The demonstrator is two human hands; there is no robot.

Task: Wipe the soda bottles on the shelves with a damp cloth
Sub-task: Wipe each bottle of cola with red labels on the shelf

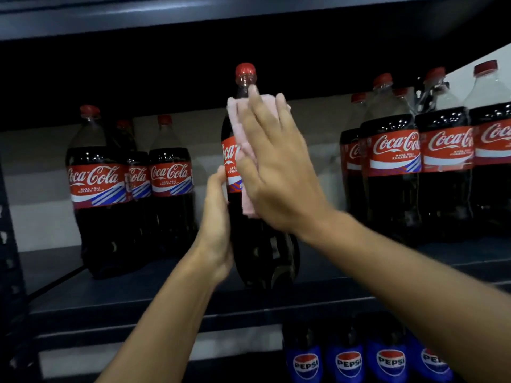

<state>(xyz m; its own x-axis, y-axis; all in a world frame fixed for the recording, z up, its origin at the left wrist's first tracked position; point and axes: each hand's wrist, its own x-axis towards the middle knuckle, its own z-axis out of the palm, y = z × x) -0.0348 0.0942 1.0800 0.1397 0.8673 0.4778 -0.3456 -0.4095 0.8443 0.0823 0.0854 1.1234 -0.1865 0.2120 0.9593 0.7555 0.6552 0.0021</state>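
From the head camera, the middle bottle (260,258) stands upright near the front edge of the dark shelf (166,297), apart from the other cola bottles (96,183) grouped to either side. The left hand (214,214) wraps around its left flank just below the label and steadies it. The right hand (276,167) lies flat with its fingers spread, pressing the pink cloth (237,125) against the shoulder and label. Pepsi bottles (348,360) sit on the shelf below.

The bottle looks full, so I'd guess it is heavy and stiff, and slick once damp. The waist where the left hand sits seems the surest hold. The cloth is soft and limp.
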